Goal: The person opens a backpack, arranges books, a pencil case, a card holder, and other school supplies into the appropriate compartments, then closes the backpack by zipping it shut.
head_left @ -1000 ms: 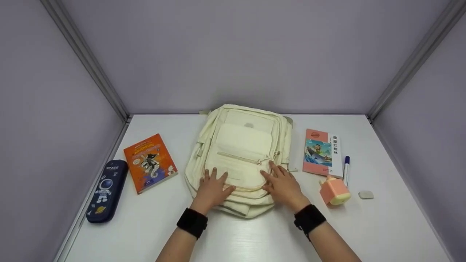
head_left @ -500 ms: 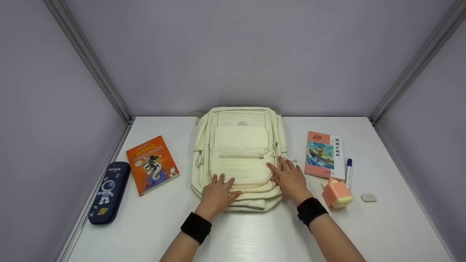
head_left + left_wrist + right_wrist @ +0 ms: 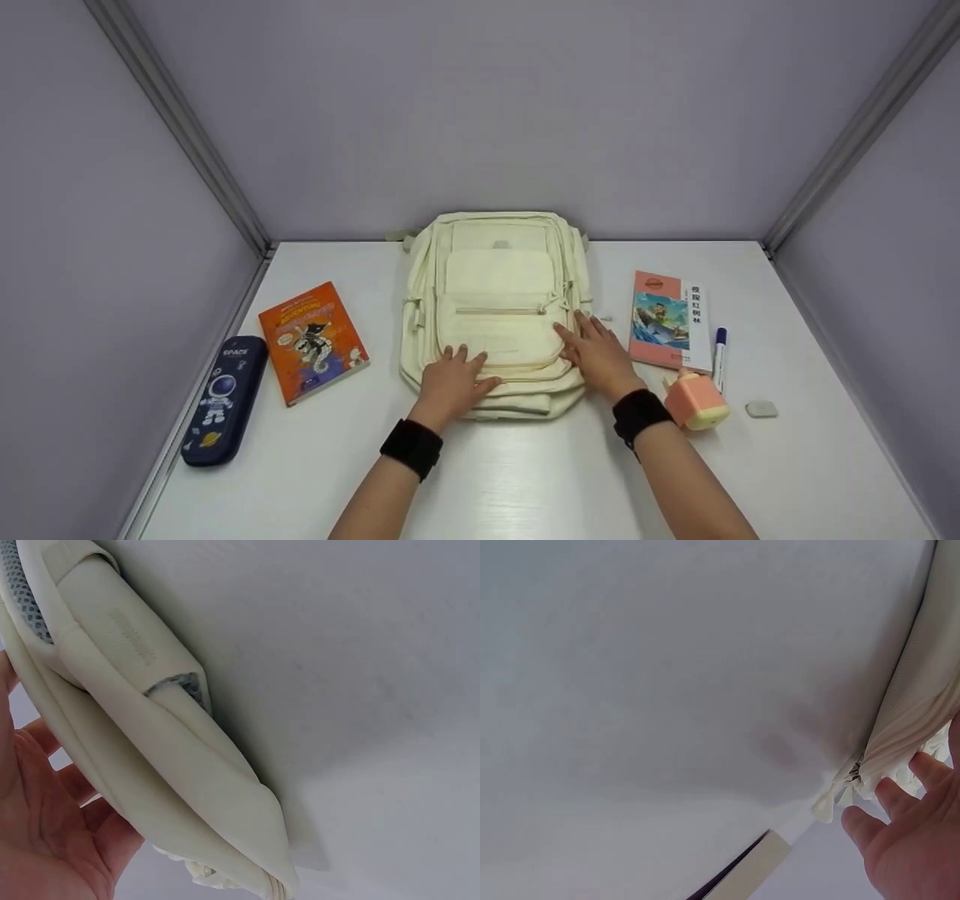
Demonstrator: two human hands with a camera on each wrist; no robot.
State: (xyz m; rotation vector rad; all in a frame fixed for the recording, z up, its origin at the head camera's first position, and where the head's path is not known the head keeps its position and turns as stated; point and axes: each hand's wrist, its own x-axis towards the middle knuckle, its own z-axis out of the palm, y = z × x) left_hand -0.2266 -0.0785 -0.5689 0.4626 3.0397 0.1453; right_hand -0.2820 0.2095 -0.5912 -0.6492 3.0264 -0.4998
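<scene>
The left wrist view alone shows grey mesh under the backpack (image 3: 150, 727). Both hands, left (image 3: 452, 380) and right (image 3: 600, 356), lie flat, fingers spread, on it atop a white counter (image 3: 525, 480) between lilac walls (image 3: 112, 187).

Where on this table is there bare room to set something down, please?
Bare: the near strip of the white table, and between the orange book and the cream backpack. Crowded: right, around the pink book, pen, pink block and eraser.

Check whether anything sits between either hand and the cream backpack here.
Nothing visible does. The left hand and the right hand both rest flat on the backpack near its lower edge. The books, pencil case and marker lie off to the sides.
</scene>
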